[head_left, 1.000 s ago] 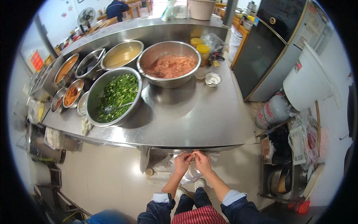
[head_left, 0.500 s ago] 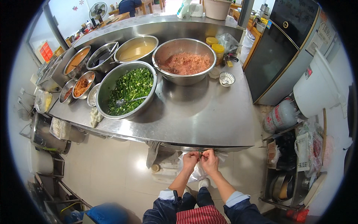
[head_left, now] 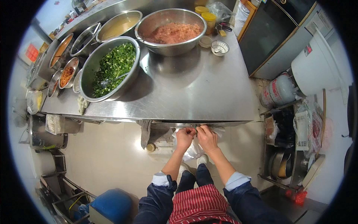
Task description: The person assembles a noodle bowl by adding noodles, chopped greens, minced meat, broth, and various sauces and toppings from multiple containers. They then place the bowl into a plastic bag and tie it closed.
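Observation:
Just below the steel counter's front edge, my left hand (head_left: 184, 138) and my right hand (head_left: 207, 138) meet with fingers pinched. A small dark bit shows between the fingertips, too small to name. A clear plastic bag (head_left: 193, 152) hangs beneath my hands; whether they grip it cannot be made out. Close behind my fingers is a narrow opening, like a drawer (head_left: 171, 122), under the countertop. On the counter (head_left: 179, 97) stand a large bowl of chopped green onions (head_left: 116, 63) with a spoon in it and a bowl of minced meat (head_left: 175, 33).
Bowls of yellowish liquid (head_left: 119, 28), dark sauce and shredded orange food (head_left: 68, 75) stand at the left. A small fluted bowl (head_left: 219, 47) sits near yellow-lidded jars (head_left: 209, 20). A grey cloth (head_left: 145, 132) hangs from the edge. On the right are a gas cylinder (head_left: 278, 91) and shelves.
My view has tilted down and the counter now sits higher in it. My hands remain together at the counter's edge, still pinching, with only slight finger movement.

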`<state>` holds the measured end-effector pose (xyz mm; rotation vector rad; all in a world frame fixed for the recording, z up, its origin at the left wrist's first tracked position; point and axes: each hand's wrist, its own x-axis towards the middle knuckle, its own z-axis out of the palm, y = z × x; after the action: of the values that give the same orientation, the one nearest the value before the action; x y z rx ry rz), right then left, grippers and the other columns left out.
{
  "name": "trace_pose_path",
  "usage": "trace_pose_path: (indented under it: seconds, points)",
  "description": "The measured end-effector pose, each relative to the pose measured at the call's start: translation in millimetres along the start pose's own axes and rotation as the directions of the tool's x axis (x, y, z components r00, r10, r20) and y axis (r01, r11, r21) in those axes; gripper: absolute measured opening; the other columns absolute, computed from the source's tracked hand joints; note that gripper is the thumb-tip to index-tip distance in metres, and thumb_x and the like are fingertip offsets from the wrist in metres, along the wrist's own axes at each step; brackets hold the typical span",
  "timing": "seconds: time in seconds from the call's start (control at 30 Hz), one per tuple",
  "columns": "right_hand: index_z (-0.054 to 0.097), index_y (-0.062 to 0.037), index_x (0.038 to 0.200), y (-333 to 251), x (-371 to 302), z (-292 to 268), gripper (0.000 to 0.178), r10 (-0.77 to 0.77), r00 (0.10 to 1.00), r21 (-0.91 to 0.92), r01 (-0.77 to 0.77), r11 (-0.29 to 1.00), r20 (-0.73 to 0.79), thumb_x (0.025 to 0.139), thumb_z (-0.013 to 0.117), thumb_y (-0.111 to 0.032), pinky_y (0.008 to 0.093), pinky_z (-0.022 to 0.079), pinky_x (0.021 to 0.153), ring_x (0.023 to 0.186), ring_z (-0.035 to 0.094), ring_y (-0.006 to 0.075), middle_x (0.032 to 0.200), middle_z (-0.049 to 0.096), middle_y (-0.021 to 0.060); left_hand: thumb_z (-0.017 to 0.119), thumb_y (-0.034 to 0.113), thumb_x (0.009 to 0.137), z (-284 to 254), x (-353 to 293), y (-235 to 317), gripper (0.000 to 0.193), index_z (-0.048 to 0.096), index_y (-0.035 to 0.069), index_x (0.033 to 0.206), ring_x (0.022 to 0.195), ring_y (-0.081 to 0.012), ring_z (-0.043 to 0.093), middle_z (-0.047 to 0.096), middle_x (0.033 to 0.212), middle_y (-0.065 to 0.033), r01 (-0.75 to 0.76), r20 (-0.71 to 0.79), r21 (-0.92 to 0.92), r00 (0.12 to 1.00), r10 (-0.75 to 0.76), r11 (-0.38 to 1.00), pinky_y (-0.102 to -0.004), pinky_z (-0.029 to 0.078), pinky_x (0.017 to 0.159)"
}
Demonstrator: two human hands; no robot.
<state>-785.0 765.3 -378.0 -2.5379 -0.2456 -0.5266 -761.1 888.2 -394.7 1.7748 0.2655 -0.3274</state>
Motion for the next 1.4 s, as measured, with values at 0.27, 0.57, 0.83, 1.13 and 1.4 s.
trace_pose_path:
  seconds: [0.27, 0.57, 0.83, 1.13, 1.4]
  points:
    - [0.059, -0.007, 0.092, -4, -2, -5, 0.015, 0.088, 0.981, -0.025, -0.085, 0.996, 0.175, 0.077, 0.056, -0.007, 0.0414, 0.051, 0.065, 0.088, 0.058, 0.0275, 0.095, 0.054, 0.0074, 0.065, 0.006, 0.072, 6, -22, 6, 0.01, 0.069, 0.003, 0.081, 0.069, -0.0326, 0.061, 0.062, 0.075, -0.0151, -0.351, -0.106, 0.371, 0.904, 0.415, 0.86, -0.0378, 0.049, 0.063]
    - [0.061, -0.0038, 0.083, 8, -16, 7, 0.009, 0.355, 0.934, 0.185, -0.355, 0.916, 0.034, 0.075, 0.064, -0.002, 0.0359, 0.048, 0.06, 0.068, 0.058, 0.0237, 0.081, 0.06, 0.0096, 0.059, 0.005, 0.076, 4, -12, -3, 0.008, 0.061, 0.001, 0.083, 0.072, -0.0379, 0.057, 0.055, 0.077, -0.0181, -0.452, 0.011, 0.25, 0.886, 0.464, 0.856, -0.0428, 0.047, 0.064]
    - [0.064, 0.0028, 0.09, 8, -16, 12, 0.011, 0.721, 0.458, 0.646, -0.763, 0.02, 0.519, 0.083, 0.062, -0.005, 0.0231, 0.045, 0.049, 0.055, 0.053, 0.0103, 0.072, 0.06, 0.0039, 0.06, 0.004, 0.076, 0, -10, -2, 0.008, 0.058, 0.003, 0.084, 0.074, -0.0377, 0.056, 0.054, 0.08, -0.0177, -0.478, 0.071, 0.153, 0.878, 0.473, 0.865, -0.0424, 0.046, 0.063]
    - [0.06, 0.0004, 0.082, 3, -10, 9, 0.008, 0.691, 0.455, 0.58, -0.812, 0.062, 0.562, 0.08, 0.061, -0.008, 0.0262, 0.044, 0.048, 0.051, 0.054, 0.0129, 0.067, 0.059, 0.006, 0.063, 0.0, 0.075, 3, -9, -7, 0.009, 0.062, 0.002, 0.084, 0.069, -0.0325, 0.058, 0.058, 0.075, -0.0147, -0.451, 0.0, 0.247, 0.885, 0.466, 0.857, -0.0373, 0.046, 0.062]
    - [0.057, 0.0011, 0.076, -5, -7, 15, 0.016, 0.598, 0.781, 0.195, -0.624, 0.756, 0.18, 0.071, 0.059, -0.014, 0.0369, 0.049, 0.06, 0.061, 0.062, 0.0275, 0.064, 0.062, 0.0147, 0.067, 0.005, 0.074, -5, -14, -1, 0.01, 0.067, 0.005, 0.084, 0.065, -0.0283, 0.059, 0.057, 0.076, -0.012, -0.442, -0.099, 0.372, 0.855, 0.509, 0.816, -0.0351, 0.048, 0.058]
